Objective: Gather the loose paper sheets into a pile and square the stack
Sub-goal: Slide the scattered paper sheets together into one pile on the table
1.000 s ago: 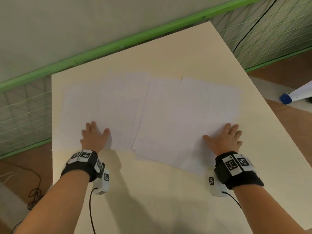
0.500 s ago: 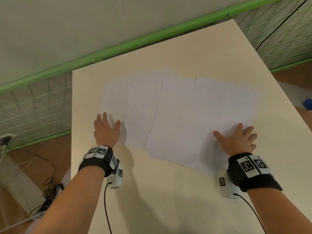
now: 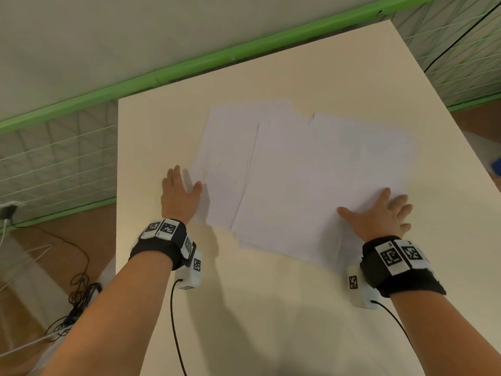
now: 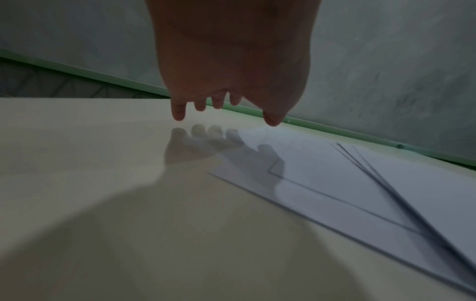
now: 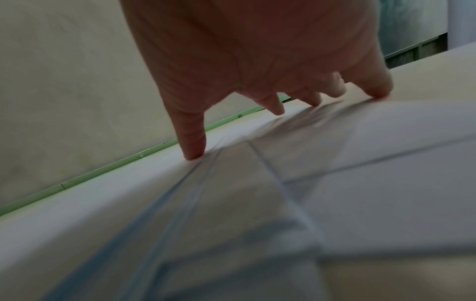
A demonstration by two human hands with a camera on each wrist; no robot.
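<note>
Several white paper sheets [image 3: 311,185] lie overlapping and fanned on the cream table [image 3: 271,308]. My left hand [image 3: 181,185] is flat with straight fingers just left of the sheets' left edge, its thumb by that edge. In the left wrist view the left hand [image 4: 224,110] hovers slightly above the bare table, with the sheets [image 4: 360,193] to its right. My right hand [image 3: 379,210] is spread on the near right part of the sheets. In the right wrist view its fingertips [image 5: 193,154] press on the paper [image 5: 335,183], which bows up a little.
A green rail [image 3: 217,58] with wire mesh runs behind the table below a grey wall. Cables [image 3: 78,289] lie on the floor at the left. A blue object [image 3: 497,166] sits at the right border. The table's left edge is close to my left hand.
The left sheets have slid right, overlapping the right ones more. My left hand has come off the paper to its left edge. The right hand stays pressed on the sheets.
</note>
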